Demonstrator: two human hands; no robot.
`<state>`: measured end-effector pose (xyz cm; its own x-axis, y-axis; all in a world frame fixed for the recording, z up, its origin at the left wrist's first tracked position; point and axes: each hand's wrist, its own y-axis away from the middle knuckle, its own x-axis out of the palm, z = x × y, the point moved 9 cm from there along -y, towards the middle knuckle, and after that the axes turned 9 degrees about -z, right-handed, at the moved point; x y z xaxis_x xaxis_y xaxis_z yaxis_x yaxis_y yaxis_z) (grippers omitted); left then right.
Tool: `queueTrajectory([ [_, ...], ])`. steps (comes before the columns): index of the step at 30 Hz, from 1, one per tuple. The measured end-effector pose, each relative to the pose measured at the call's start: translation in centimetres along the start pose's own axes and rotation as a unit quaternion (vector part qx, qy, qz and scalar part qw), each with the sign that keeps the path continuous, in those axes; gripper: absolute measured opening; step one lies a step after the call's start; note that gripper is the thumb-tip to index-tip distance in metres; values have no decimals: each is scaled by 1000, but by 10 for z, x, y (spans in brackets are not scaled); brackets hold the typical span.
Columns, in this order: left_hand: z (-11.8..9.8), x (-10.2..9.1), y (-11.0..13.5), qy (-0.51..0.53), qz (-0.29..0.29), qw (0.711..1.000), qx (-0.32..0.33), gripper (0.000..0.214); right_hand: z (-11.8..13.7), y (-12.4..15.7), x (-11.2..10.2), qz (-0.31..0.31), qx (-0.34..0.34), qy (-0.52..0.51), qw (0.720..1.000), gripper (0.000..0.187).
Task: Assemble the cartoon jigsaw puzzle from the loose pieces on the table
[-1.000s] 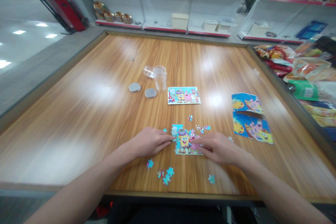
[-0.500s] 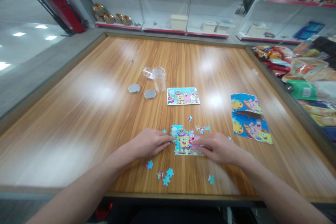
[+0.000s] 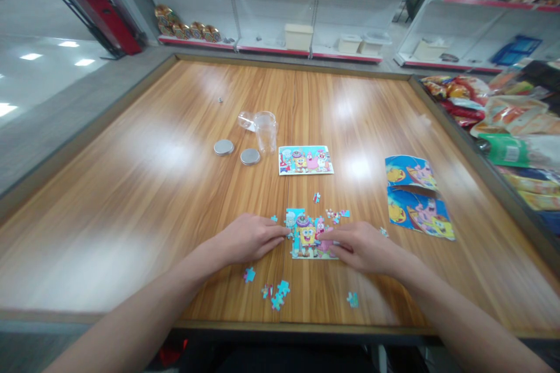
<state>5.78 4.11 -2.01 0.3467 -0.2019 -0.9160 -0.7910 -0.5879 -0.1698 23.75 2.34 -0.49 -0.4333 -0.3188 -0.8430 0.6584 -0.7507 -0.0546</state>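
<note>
A partly joined jigsaw puzzle (image 3: 308, 236) with cartoon figures lies flat on the table near its front edge. My left hand (image 3: 254, 238) steadies the puzzle's left edge, its fingers closed together. Over the pink right part, my right hand (image 3: 361, 245) grips with thumb and fingers; whether a separate piece is between them is hidden. Loose jigsaw pieces lie around: a blue one (image 3: 249, 274), a joined blue cluster (image 3: 280, 295), one at lower right (image 3: 352, 299), several above the puzzle (image 3: 336, 215). A picture card (image 3: 305, 161) with the same figures lies beyond.
Clear plastic jars (image 3: 265, 131) and two metal lids (image 3: 250, 157) are at the left centre of the wooden table (image 3: 144, 198). A blue printed folded card (image 3: 419, 210) lies to the right. Snack packets (image 3: 503, 148) crowd beyond the right edge; shelves (image 3: 271, 17) stand behind.
My right hand's fingertips have shifted slightly left over the pink part of the puzzle. My left hand stays at the left edge.
</note>
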Motion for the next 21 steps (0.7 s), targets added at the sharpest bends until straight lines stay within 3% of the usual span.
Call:
queueTrajectory([
  [10, 1, 0, 1, 0, -3, 1000, 3, 29, 2, 1, 6, -9, -9, 43, 999, 33],
  [14, 2, 1, 1, -1, -4, 1000, 3, 29, 1, -1, 7, -31, -19, 35, 999, 26],
  [17, 3, 2, 2, -1, -2, 1000, 6, 30, -8, 0, -6, -66, -20, 22, 997, 19],
  [21, 4, 2, 5, 4, -5, 1000, 17, 31, -42, 9, -45, -148, 44, 44, 987, 20],
])
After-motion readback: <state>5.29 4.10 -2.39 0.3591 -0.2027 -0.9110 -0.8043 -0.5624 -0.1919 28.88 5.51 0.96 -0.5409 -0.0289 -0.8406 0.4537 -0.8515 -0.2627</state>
